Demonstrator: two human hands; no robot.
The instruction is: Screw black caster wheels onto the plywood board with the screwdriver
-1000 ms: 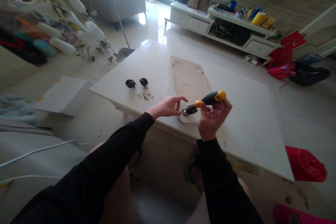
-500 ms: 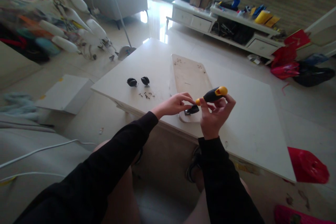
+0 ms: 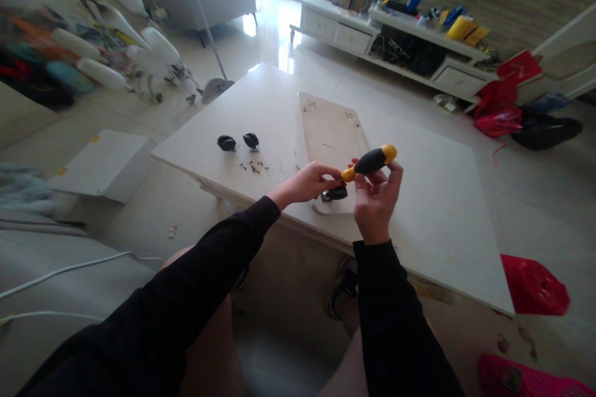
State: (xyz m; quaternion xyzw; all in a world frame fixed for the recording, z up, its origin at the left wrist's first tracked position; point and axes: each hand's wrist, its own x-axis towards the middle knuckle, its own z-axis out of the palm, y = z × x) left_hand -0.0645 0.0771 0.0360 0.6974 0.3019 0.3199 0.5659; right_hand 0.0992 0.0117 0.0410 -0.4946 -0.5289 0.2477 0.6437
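Observation:
My right hand (image 3: 376, 205) is closed around a black-and-yellow screwdriver (image 3: 371, 161), which slants down to the left. Its tip is hidden behind my left fingers. Beside that tip, my left hand (image 3: 313, 181) has thumb and fingertips pinched together just above a black caster wheel (image 3: 338, 193); whether a screw is between them I cannot make out. The caster sits at the near end of a flat, pale board (image 3: 330, 127) with rounded corners. Small groups of holes mark the board's far corners. Two more casters (image 3: 226, 142) and several loose screws (image 3: 254, 167) lie to the left.
Everything rests on a white table (image 3: 433, 198). A white box (image 3: 105, 164) stands on the floor at left, near a rack of white padded parts (image 3: 161, 46). A red stool (image 3: 535, 285) is by the right corner, and a low cabinet (image 3: 344, 37) runs along the far wall.
The screwdriver handle has turned and tilts a little differently, and my right fingers have shifted on it. My left hand stays by the caster. The whole view has moved slightly.

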